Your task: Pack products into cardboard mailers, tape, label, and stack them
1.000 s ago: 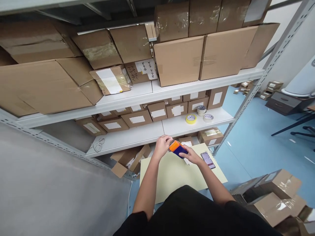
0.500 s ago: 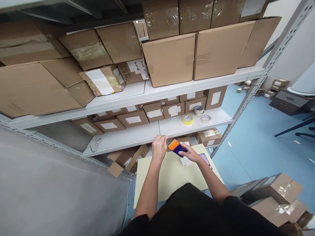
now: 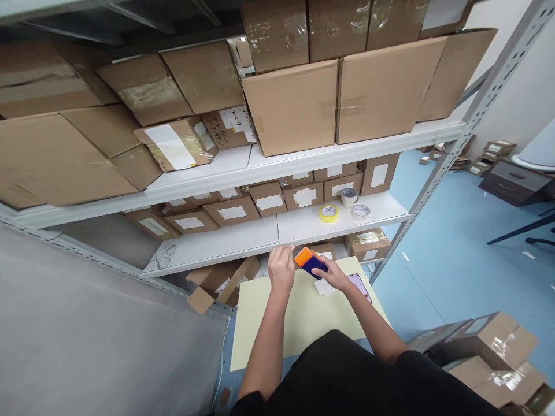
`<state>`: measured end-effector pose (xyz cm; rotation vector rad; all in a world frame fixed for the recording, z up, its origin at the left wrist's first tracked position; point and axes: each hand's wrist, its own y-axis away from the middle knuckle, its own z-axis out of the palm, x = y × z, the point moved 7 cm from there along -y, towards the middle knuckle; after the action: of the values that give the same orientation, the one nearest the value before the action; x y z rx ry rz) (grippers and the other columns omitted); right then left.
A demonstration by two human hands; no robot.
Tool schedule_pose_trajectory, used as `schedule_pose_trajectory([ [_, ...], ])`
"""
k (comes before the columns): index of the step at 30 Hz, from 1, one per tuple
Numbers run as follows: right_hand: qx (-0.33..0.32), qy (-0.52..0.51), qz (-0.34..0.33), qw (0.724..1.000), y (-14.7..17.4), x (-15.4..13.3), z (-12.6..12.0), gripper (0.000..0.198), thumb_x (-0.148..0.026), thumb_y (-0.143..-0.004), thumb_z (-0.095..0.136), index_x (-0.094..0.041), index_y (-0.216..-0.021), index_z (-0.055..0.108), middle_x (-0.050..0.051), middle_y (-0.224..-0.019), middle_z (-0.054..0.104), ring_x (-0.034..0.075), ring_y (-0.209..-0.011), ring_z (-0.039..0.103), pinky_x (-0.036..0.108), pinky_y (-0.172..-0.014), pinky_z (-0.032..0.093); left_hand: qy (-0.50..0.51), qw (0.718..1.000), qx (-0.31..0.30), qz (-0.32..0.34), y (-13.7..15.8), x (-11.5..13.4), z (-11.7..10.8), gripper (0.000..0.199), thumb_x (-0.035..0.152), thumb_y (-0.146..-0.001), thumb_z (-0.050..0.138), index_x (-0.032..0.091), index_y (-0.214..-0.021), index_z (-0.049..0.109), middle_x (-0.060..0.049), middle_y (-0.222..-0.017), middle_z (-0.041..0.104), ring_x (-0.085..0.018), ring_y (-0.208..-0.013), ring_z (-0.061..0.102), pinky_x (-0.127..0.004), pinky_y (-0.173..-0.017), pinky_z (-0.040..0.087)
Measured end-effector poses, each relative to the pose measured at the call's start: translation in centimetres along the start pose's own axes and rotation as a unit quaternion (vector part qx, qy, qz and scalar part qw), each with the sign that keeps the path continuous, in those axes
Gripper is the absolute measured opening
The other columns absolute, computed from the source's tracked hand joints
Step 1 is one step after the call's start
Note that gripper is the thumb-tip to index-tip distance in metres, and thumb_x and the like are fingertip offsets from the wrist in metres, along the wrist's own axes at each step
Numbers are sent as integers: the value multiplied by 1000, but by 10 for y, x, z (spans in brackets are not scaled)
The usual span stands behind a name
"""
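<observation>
My right hand [image 3: 333, 273] is wrapped round the lower end of a small orange and dark blue box [image 3: 310, 262], which tilts up to the left. Just left of the box's orange end is my left hand [image 3: 281, 268], closed with its fingertips pinched together. What those fingers pinch, if anything, is too small to make out. Beneath the right hand, a white piece of paper or card [image 3: 325, 288] lies on a pale yellow board [image 3: 303, 323]. A phone [image 3: 359, 287] with a lit screen rests on the board beside my right forearm.
Ahead stands a metal shelf [image 3: 303, 162] full of cardboard boxes [image 3: 290, 110]. Its lower level holds a yellow tape roll [image 3: 328, 213], whitish tape rolls [image 3: 361, 212] and a coiled cable [image 3: 166, 256]. An opened carton [image 3: 221, 283] sits left of the board. More cartons [image 3: 498, 341] are at lower right.
The view has shifted slightly. My left hand has turned a little and stays close to the box's orange end. My right hand keeps hold of the box.
</observation>
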<state>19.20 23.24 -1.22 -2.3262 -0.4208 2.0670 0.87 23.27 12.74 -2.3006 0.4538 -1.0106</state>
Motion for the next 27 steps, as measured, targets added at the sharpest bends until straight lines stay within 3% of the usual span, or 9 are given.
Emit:
schedule_pose_trajectory([
  [2, 40, 36, -14, 998, -5, -1, -7, 49, -56, -87, 71, -23, -123, 66, 8, -110, 71, 30, -102, 65, 43, -92, 51, 3, 1000, -14, 3, 5, 8, 2, 26, 36, -100, 56, 27, -114, 76, -11, -122, 73, -31, -126, 60, -48, -111, 45],
  [4, 65, 75, -36, 994, -12, -4, -13, 48, -55, -88, 70, -24, -125, 66, 10, -119, 71, 33, -111, 64, 46, -98, 49, -10, 1000, 7, -20, 9, 12, -4, 44, 41, -95, 66, 26, -136, 66, -13, -151, 56, -36, -141, 49, -51, -116, 41],
  [7, 80, 134, -51, 986, -29, -4, -23, 46, -52, -91, 66, -25, -129, 65, 13, -130, 68, 34, -122, 61, 47, -104, 46, -34, 993, 71, -92, 11, 10, -25, 92, 48, -90, 71, 19, -164, 24, -19, -169, 25, -40, -143, 48, -50, -112, 46],
  [9, 93, 181, -30, 979, -46, 3, -33, 49, -49, -92, 64, -23, -134, 62, 14, -135, 65, 34, -124, 60, 47, -105, 45, -31, 989, 88, -113, 10, 8, -37, 101, 48, -93, 67, 19, -167, 6, -21, -169, 26, -36, -138, 54, -46, -108, 50],
  [14, 77, 303, 1, 950, -110, 18, -48, 45, -33, -92, 57, -17, -135, 58, 16, -130, 66, 32, -117, 61, 43, -100, 46, -1, 992, 45, -117, 15, -8, -47, 80, 45, -97, 61, 28, -165, 23, -15, -159, 46, -29, -125, 64, -40, -101, 55],
  [20, 34, 461, 44, 886, -186, 20, -41, 40, -24, -95, 60, -10, -132, 59, 23, -122, 70, 33, -113, 62, 42, -102, 39, -10, 987, 24, -159, 52, -36, -52, 66, 42, -98, 57, 32, -160, 36, -12, -161, 44, -28, -119, 66, -39, -90, 60],
  [24, 0, 505, 64, 861, -202, 29, -29, 33, -18, -92, 61, -10, -124, 65, 21, -110, 72, 33, -114, 61, 45, -105, 34, -35, 982, 18, -183, 77, -51, -65, 59, 40, -98, 55, 34, -156, 43, -12, -156, 50, -28, -118, 66, -41, -90, 60],
  [27, 58, 500, 40, 863, -199, 28, -21, 43, -17, -87, 63, -11, -129, 63, 24, -126, 66, 38, -125, 52, 50, -107, 32, -52, 975, 26, -213, 98, -69, -75, 56, 40, -98, 55, 33, -153, 49, -12, -150, 56, -29, -121, 65, -42, -89, 61],
])
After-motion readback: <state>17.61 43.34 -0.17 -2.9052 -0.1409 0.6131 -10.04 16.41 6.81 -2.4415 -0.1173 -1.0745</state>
